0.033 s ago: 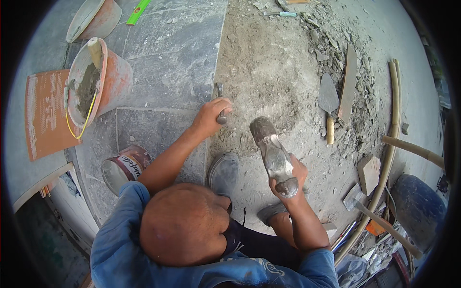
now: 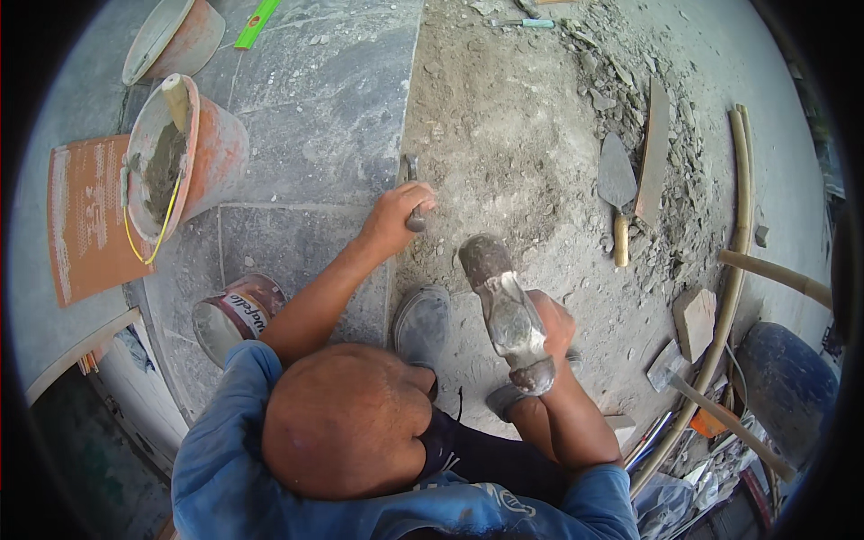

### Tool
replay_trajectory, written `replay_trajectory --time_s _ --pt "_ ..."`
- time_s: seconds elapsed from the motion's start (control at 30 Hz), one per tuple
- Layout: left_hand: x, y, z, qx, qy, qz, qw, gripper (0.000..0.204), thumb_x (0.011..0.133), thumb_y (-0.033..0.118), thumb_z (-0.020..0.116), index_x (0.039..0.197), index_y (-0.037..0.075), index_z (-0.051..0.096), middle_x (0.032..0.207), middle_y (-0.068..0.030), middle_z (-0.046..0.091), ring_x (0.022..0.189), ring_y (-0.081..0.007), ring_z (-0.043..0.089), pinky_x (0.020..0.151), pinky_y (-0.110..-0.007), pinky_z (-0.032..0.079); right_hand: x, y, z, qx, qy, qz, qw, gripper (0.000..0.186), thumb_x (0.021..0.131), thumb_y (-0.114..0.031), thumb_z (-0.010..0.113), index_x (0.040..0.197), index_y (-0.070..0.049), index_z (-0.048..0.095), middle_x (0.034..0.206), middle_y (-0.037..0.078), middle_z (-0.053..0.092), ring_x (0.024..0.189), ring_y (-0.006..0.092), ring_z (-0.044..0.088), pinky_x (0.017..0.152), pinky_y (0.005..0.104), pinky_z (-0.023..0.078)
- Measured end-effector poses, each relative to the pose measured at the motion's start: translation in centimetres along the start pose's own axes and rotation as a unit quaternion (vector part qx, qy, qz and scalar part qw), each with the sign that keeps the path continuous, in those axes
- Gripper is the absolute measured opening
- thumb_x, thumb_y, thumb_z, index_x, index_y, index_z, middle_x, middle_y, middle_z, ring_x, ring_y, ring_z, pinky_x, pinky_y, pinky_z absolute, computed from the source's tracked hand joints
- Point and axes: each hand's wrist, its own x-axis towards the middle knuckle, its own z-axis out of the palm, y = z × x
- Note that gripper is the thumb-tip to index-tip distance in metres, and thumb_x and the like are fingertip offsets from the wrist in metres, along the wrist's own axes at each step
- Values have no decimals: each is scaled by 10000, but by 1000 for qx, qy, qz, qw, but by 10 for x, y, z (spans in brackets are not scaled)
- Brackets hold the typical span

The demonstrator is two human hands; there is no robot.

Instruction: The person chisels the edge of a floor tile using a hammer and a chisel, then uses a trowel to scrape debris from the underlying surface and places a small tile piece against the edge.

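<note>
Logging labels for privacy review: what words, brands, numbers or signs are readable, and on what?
Tub: large white word on dark label; legible, not copied here.
Brown sheet: pale print, too blurred to read.
Shirt: pale print, folded, unreadable.
Shorts: white marks, too small to tell.
Green level: round mark, too small to read.

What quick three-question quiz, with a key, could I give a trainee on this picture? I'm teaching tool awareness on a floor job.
1. True or false: the right hand holds a hammer while the left hand grips a chisel.

2. Where does the wooden-handled trowel lie, from the worker's side?
A) Left of both hands
B) Between the hands
C) Right of both hands

3. Fill in the colour: the orange-red bucket with grey mix inside has a ____ wire handle.

Key: 1. True. 2. C. 3. Yellow.
</note>
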Motion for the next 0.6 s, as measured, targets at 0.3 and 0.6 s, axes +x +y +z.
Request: replay_trajectory --time_s 0.3,0.6 --pt "11 -3 8 24 -7 36 999 102 819 5 619 917 -9 593 959 -155 634 864 -367 632 741 -412 507 -21 51 68 -83 -137 170 972 118 794 -89 677 842 -42 579 699 191 625 626 385 625 557 436 494" --pt "1 14 -11 85 -100 1 991 228 719 -67 670 909 20 578 961 -142 624 898 -354 626 748 -421 502 -2 -15 11 42 0 7 999 225 731 -120 776 803 -61 571 612 101 569 523 293 595 485 373 475"
